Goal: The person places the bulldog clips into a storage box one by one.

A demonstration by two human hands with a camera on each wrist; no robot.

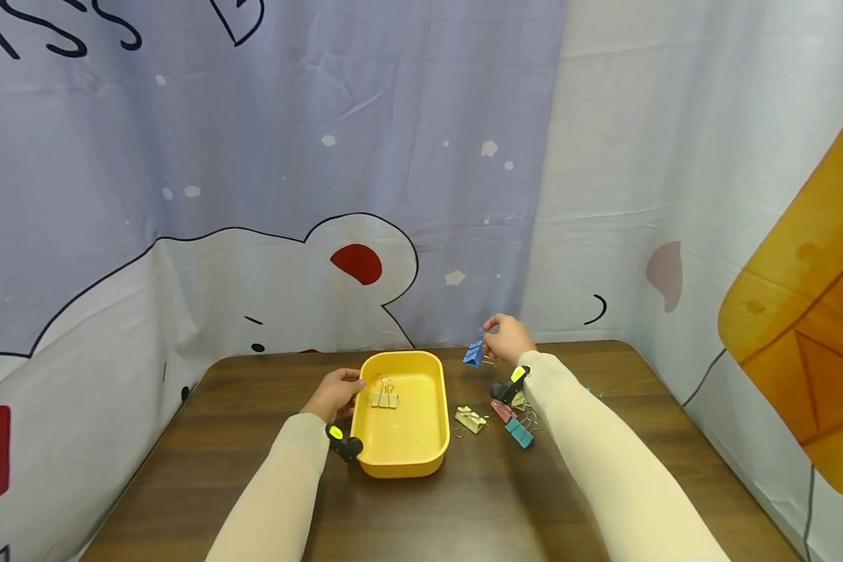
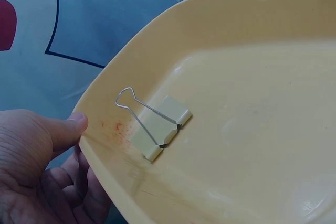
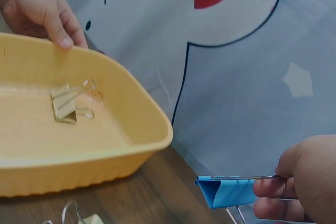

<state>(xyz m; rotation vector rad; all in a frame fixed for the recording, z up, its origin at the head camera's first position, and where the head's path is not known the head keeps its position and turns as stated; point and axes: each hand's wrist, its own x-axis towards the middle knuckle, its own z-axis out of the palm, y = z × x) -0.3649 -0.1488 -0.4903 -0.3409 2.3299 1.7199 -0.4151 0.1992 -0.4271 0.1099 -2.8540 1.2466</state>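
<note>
My left hand grips the left rim of a yellow plastic tub, thumb over the edge and fingers outside, as the left wrist view shows. Inside the tub lies one pale yellow binder clip with its wire handles up. Off to the tub's right, my right hand pinches a blue binder clip by a wire handle, held above the back of the table. The clip's body hangs from the fingertips, and its other handle sticks out free.
On the wooden table, right of the tub, lie a pale yellow binder clip, a teal one and a pink one. More clips are partly hidden under the right forearm. A printed curtain hangs behind the table.
</note>
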